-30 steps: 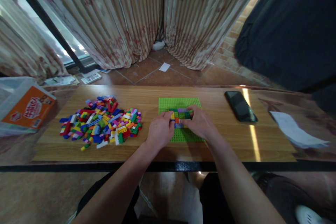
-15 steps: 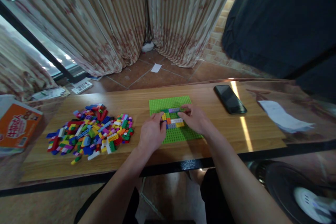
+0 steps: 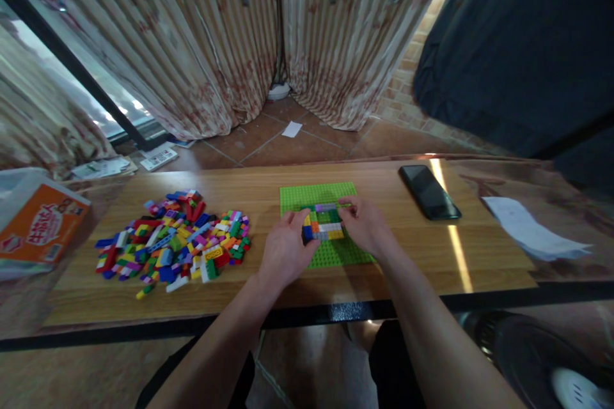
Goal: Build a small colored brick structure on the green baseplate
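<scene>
A low build of toy building bricks (image 3: 329,227) in several colours sits on a green studded baseplate (image 3: 316,193). My left hand (image 3: 286,248) grips the build's left side, with fingers at its far corner and the thumb near a blue brick at the near corner. At the right side, my right hand (image 3: 365,225) has its thumb and fingers closed against the far right corner. Its fingertips partly cover that edge, so I cannot tell whether a separate small brick is between them.
A heap of loose bricks (image 3: 175,239) lies on the wooden table (image 3: 259,188) to the left. A black phone (image 3: 429,192) and white paper (image 3: 530,223) lie to the right. An orange-labelled box (image 3: 41,223) stands beyond the left end. A round dark stool-like object (image 3: 522,348) is at lower right.
The view has shifted slightly, so the table appears a little lower and further right. My left thumb has moved nearer the build's front left corner. Both hands stay at the build.
</scene>
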`<state>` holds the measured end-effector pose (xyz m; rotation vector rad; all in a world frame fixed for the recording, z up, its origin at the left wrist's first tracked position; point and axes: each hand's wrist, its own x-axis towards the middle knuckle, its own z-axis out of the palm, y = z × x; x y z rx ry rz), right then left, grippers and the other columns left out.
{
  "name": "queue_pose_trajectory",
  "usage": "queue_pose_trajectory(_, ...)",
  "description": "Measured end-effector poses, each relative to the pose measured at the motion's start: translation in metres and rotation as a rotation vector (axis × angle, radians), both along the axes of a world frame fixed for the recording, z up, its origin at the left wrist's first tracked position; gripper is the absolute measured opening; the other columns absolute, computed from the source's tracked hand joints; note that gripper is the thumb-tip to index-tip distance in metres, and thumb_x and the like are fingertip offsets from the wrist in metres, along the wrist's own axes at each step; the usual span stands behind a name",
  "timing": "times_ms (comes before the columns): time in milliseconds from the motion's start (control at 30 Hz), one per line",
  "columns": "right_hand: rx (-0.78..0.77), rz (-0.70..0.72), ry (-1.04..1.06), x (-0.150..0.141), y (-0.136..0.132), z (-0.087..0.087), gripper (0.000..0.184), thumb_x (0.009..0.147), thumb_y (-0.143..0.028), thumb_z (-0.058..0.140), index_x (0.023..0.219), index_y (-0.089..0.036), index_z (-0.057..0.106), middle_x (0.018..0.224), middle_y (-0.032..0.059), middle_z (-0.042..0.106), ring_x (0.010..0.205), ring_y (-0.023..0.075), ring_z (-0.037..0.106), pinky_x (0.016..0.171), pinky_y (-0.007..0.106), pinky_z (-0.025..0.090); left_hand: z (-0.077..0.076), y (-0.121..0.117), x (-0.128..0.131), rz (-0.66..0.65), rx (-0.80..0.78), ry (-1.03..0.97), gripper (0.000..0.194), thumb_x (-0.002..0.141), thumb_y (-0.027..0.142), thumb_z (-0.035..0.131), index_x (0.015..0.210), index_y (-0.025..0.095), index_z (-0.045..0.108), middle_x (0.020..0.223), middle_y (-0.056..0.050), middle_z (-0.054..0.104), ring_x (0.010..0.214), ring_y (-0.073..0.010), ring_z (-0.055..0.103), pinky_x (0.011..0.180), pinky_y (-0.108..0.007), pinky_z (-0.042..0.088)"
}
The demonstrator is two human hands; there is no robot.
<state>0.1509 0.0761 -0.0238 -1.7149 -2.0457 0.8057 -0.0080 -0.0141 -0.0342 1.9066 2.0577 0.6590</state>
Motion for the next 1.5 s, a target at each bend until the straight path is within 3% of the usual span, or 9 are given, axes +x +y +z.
queue_pose_trajectory(300,-0.005,0.034,0.121,-0.005,-0.010,0.004,0.028,0.087,-0.021,0.054,0.111,-0.016,0.067,0.079,0.0041,0.072,0.069,0.0158,0.065,0.066,0.026,0.046,0.002,-0.003,-0.006,0.076,0.003,0.001,0.054,0.081,0.027,0.068,0.133,0.018,0.054,0.110,-0.010,0.066,0.092,-0.0234,0.066,0.086,-0.038,0.054)
queue_pose_trajectory(567,-0.014,0.103,0.098,-0.011,-0.014,0.001,0.028,0.088,-0.022,0.054,0.112,-0.016,0.067,0.084,0.0058,0.074,0.076,0.0179,0.068,0.070,0.027,0.048,0.006,-0.003,-0.006,0.058,0.088,-0.074,0.035,0.089,0.022,0.056,0.123,0.018,0.060,0.097,-0.006,0.069,0.091,-0.0213,0.065,0.087,-0.036,0.054)
queue_pose_trajectory(867,0.054,0.162,-0.169,-0.015,-0.017,0.008,0.029,0.091,-0.026,0.050,0.110,-0.015,0.069,0.083,0.0090,0.075,0.076,0.0213,0.068,0.071,0.030,0.046,0.001,0.001,-0.012,0.133,0.103,0.000,0.042,0.086,0.019,0.057,0.127,0.009,0.055,0.130,-0.017,0.057,0.122,-0.0295,0.054,0.107,-0.045,0.044)
queue_pose_trajectory(1300,-0.023,0.189,-0.135,-0.013,-0.016,0.002,0.027,0.091,-0.027,0.051,0.107,-0.017,0.070,0.071,0.0050,0.073,0.062,0.0174,0.066,0.063,0.028,0.045,0.001,0.001,-0.014,0.095,0.090,-0.011,0.042,0.089,0.017,0.050,0.130,0.010,0.052,0.131,-0.016,0.057,0.125,-0.0267,0.052,0.108,-0.043,0.043)
queue_pose_trajectory(1500,-0.039,0.192,-0.122,-0.014,-0.014,0.002,0.027,0.091,-0.027,0.051,0.106,-0.016,0.071,0.072,0.0059,0.073,0.062,0.0184,0.066,0.063,0.028,0.045,-0.007,-0.014,0.014,0.037,0.056,0.158,0.060,0.094,0.036,0.048,0.146,0.009,0.036,0.149,-0.019,0.044,0.141,-0.0321,0.036,0.114,-0.055,0.030)
